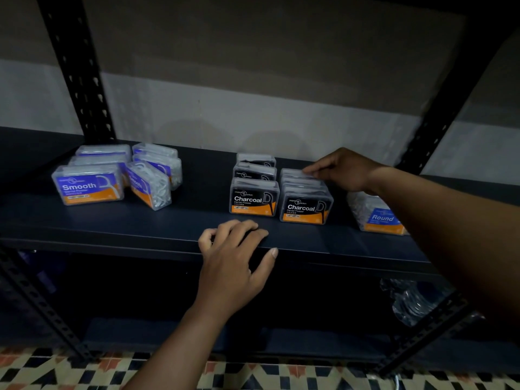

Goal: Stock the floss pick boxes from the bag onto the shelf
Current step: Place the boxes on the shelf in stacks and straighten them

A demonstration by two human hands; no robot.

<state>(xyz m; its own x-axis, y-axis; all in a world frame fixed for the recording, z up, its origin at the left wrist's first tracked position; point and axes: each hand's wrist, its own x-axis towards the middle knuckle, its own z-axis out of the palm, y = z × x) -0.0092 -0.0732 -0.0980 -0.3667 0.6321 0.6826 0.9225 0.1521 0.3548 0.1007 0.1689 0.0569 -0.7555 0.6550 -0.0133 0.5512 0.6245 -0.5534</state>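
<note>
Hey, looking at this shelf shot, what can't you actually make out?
All in the head view:
Round box: its right side is hidden by the right forearm.
Rear Charcoal boxes: their labels are mostly covered by the front ones, and the right row's count is unclear.
Right hand: the fingertips are at the rearmost box, but it is too blurred to tell if they pinch it.
Bag below the shelf: too dark to see its contents.

Shop storeroom — slotted metal rack [81, 80], floss pick boxes [254, 199] in rows.
</note>
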